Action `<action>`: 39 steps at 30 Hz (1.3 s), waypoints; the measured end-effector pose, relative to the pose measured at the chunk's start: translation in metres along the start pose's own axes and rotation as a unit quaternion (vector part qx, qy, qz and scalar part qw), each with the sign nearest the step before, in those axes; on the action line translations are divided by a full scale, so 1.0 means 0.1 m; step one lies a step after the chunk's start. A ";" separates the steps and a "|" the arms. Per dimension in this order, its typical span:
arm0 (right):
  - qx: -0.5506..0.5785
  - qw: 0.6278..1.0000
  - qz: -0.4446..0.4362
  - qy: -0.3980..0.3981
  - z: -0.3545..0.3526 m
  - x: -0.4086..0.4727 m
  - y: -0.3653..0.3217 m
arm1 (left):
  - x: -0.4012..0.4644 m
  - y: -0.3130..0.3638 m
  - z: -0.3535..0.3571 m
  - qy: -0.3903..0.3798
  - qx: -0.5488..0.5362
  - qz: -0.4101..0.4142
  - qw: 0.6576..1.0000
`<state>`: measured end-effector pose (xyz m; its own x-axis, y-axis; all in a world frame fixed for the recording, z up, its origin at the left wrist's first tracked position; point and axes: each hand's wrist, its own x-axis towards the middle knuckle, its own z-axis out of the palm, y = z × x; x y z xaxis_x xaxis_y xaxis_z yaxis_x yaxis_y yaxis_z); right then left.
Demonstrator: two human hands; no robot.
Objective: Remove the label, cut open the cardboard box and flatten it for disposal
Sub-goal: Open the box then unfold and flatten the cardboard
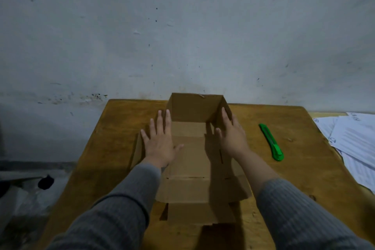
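The cardboard box (190,148) lies in the middle of the wooden worktop (284,168), already opened: the near panels are spread flat toward me, and only the far wall and the right wall stand up, so I judge that the cutting is done and the flattening is the step in hand. I keep my left hand (160,144) flat on the left panel, fingers straight and spread, because this side must stay down on the worktop while I work on the other side; this grip is fully apart and it presses the cardboard, it does not hold it. My right hand (231,134) is at the standing right wall, the fingers straight and lying along it, the thumb toward the inside of the box; this grip also is apart and clamps nothing, it only touches the wall, I think to push it outward and down. The green utility knife (272,143) lies on the worktop to the right, apart from the box and from my hand, so the blade is not near my fingers. I see no label on the surfaces that show. Some white sheets (353,144) lie at the right edge.
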<state>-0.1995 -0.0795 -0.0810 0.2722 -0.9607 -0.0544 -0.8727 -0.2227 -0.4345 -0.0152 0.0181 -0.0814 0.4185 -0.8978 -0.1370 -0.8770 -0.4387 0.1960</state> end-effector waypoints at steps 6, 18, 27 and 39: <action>0.125 0.987 0.004 0.101 0.06 0.42 -0.13 | 0.23 -0.16 0.17 -0.057 0.051 -0.015 0.997; -0.037 0.998 0.054 -0.006 0.28 0.76 0.12 | 0.37 -0.36 0.26 -0.165 0.076 0.017 0.983; 0.386 0.907 0.152 0.072 0.04 0.85 0.00 | -0.32 -0.21 0.38 -0.191 0.070 0.024 0.979; 0.482 0.857 0.181 0.024 -0.20 0.51 0.05 | -0.62 -0.44 0.49 -0.098 0.060 0.066 0.991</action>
<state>-0.1981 -0.1329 -0.0680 0.0174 -0.9485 -0.3162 -0.1494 0.3102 -0.9389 -0.0143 0.0952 -0.1290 0.2549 -0.9169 -0.3070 -0.9477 -0.2999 0.1088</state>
